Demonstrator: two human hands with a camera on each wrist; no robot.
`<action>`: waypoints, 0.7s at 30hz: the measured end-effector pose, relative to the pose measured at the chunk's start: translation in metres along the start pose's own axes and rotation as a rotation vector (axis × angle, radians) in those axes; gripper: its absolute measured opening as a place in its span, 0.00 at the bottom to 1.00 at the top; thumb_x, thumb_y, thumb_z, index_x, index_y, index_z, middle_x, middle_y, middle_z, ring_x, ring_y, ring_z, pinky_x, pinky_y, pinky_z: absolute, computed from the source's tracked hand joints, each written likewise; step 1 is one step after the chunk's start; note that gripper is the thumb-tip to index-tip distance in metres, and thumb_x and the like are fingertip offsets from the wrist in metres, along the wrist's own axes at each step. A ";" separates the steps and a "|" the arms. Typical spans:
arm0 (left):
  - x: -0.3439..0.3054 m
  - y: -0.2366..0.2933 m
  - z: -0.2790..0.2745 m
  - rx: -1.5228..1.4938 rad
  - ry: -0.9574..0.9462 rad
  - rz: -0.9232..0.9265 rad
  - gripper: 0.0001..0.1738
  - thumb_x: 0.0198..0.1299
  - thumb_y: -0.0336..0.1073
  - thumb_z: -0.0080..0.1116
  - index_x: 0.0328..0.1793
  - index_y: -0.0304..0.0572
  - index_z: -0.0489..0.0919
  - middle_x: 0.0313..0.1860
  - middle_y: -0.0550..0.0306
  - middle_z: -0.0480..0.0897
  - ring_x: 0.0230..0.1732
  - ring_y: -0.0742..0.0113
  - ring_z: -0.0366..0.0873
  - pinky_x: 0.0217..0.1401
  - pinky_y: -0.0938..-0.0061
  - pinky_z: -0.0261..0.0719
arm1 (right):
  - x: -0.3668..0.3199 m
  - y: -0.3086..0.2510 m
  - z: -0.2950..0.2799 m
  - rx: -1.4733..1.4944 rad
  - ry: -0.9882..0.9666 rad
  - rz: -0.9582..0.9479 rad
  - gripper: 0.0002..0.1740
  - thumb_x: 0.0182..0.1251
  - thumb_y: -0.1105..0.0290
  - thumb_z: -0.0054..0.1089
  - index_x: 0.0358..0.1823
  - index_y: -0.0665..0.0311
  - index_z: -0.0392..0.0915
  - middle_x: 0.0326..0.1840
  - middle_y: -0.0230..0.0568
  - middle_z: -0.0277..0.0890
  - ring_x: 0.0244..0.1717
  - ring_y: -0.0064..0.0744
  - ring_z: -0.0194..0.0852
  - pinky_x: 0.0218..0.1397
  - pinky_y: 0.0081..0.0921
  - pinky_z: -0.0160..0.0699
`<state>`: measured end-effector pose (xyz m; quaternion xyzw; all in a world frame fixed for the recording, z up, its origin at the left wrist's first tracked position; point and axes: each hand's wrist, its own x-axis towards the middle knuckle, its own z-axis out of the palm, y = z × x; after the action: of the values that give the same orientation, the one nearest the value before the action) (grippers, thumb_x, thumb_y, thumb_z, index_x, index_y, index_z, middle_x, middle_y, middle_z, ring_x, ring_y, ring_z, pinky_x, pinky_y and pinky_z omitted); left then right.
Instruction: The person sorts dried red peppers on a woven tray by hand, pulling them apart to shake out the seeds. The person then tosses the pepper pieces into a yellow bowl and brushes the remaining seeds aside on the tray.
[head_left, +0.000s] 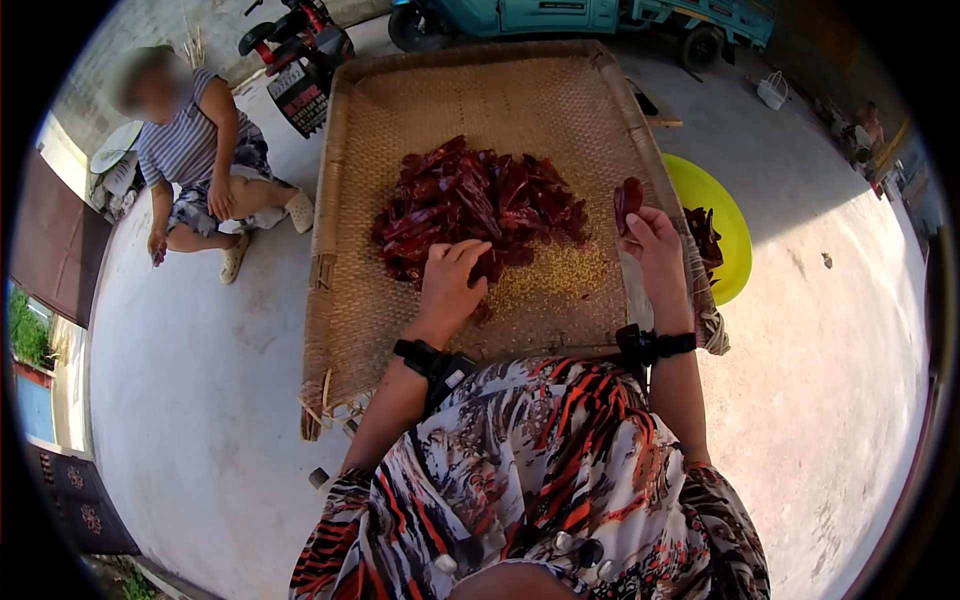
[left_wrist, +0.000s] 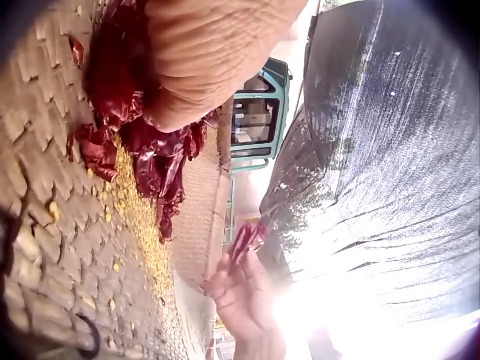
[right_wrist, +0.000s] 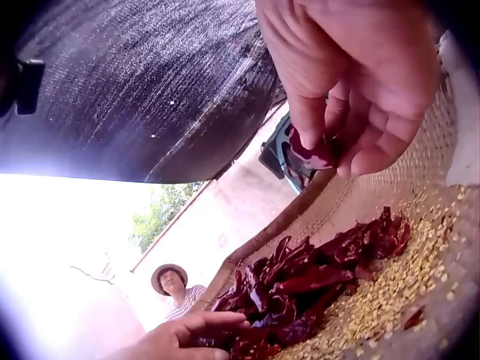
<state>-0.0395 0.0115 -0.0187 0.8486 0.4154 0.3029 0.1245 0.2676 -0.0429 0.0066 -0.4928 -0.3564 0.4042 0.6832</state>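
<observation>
When viewed from the head: left hand [head_left: 450, 285] laid on the near edge of the pile of dried chillies [head_left: 480, 200] in the middle of the woven tray [head_left: 430, 100], fingers resting on the pods, probably to steady or rake the heap. Over the tray's right rim, right hand [head_left: 655, 250] held high, pinching a single chilli [head_left: 628, 198] clear of the pile, evidently to keep it apart. Loose seeds [head_left: 560, 275] strewn on the weave just in front of the heap, kept in by the raised rim. Just beside that rim, yellow basin [head_left: 735, 255] with more chillies inside, within easy reach of the right hand. Well apart at upper left, seated person [head_left: 195, 150].

From the left wrist: heel of the left hand pressed on pods and seeds, underside of the fingers hidden. Beyond, right hand with the pod upright at its fingertips.

From the right wrist: thumb and fingertips closed round the single chilli, above the tray. Below, left fingers lying nearly straight upon the pile, nothing clasped.
</observation>
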 end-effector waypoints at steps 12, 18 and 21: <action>0.002 0.013 -0.012 -0.372 0.108 -0.063 0.17 0.52 0.21 0.64 0.50 0.41 0.80 0.45 0.57 0.79 0.48 0.60 0.75 0.51 0.68 0.75 | -0.020 0.025 0.036 -0.323 -0.436 0.102 0.18 0.69 0.63 0.60 0.56 0.62 0.73 0.47 0.32 0.80 0.43 0.22 0.78 0.46 0.22 0.76; 0.000 0.014 -0.005 -0.784 -0.071 -0.197 0.13 0.57 0.25 0.67 0.47 0.39 0.78 0.37 0.61 0.81 0.38 0.75 0.77 0.42 0.77 0.76 | -0.023 0.036 0.070 -0.632 -0.859 -0.210 0.19 0.68 0.62 0.61 0.53 0.67 0.74 0.39 0.33 0.81 0.40 0.22 0.79 0.43 0.21 0.76; 0.000 0.009 0.001 -0.754 -0.133 -0.189 0.14 0.58 0.27 0.68 0.48 0.39 0.77 0.35 0.62 0.81 0.38 0.77 0.76 0.40 0.78 0.76 | -0.026 0.023 0.074 -0.703 -0.946 0.094 0.15 0.68 0.62 0.60 0.48 0.67 0.76 0.34 0.33 0.81 0.38 0.22 0.80 0.40 0.21 0.77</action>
<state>-0.0336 0.0058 -0.0154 0.7190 0.3425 0.3657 0.4816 0.1870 -0.0334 0.0010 -0.4711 -0.7127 0.4674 0.2273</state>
